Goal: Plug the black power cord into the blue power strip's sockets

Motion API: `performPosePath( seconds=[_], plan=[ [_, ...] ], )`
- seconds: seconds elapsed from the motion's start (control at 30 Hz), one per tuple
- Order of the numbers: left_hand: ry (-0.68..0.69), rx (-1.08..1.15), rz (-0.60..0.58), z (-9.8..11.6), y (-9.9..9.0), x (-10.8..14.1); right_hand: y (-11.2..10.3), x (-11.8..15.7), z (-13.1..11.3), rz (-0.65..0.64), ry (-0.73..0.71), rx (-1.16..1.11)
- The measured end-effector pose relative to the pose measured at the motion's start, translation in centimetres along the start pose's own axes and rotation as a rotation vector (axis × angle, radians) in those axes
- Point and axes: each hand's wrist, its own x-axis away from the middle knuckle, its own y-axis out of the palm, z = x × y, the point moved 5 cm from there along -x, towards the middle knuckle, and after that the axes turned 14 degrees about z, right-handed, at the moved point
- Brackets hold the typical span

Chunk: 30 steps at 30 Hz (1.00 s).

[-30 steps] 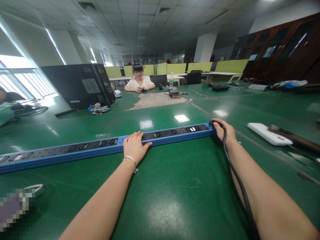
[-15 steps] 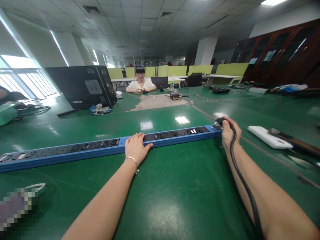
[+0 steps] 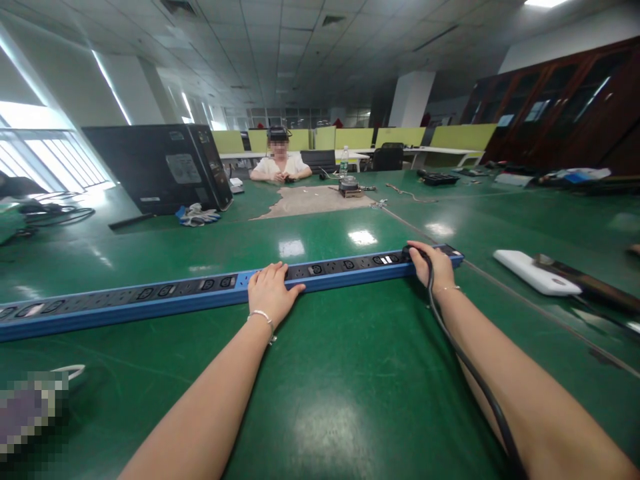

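No text is legible, the pale label [image 3: 183, 169] on the black case [image 3: 133, 157] being too blurred.

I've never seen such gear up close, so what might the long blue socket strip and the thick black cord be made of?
Long blue socket strip: probably coated metal, from its even satin sides and straight edges, though plastic is possible.
Thick black cord: seemingly rubber or soft plastic, with a dull sheen and smooth bend.

A long blue power strip [image 3: 220, 299], its black socket face upward, slants from the left edge to right of centre. A black plug [image 3: 407, 254] meets it near that end, seating unclear; its black cable [image 3: 471, 367] curves toward the lower right.
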Motion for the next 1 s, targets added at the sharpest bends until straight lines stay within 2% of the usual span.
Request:
performPosePath(
  seconds=[0.1, 0.2, 0.3, 0.4, 0.5, 0.67, 0.83, 1.0],
  plan=[
    [0.001, 0.002, -0.003, 0.0, 0.0, 0.0, -0.3, 0.4, -0.7, 0.014, -0.009, 0.087],
    [0.007, 0.004, 0.005, 0.0, 0.1, 0.1, -0.3, 0.9, -0.9, 0.01, 0.005, 0.069],
    [0.01, 0.011, 0.019, -0.1, 0.1, 0.1, -0.3, 1.0, -0.6, 0.022, 0.078, 0.019],
    [0.009, 0.025, 0.026, -0.1, 0.2, 0.1, -0.7, 0.6, -1.0, 0.146, 0.176, -0.104],
    [0.007, 0.027, 0.025, 0.0, 0.2, 0.1, -0.9, 0.4, -3.0, 0.281, 0.226, -0.298],
    [-0.007, 0.014, 0.022, 0.0, 0.1, 0.0, 1.7, 1.8, -7.7, 0.011, 0.131, -0.365],
    [-0.005, 0.031, 0.017, 0.0, 0.1, 0.1, 2.7, 2.8, -9.4, -0.067, 0.061, -0.327],
    [-0.018, 0.032, 0.001, 0.0, 0.2, 0.1, 2.9, 3.1, -10.4, -0.141, 0.011, -0.176]
  ],
)
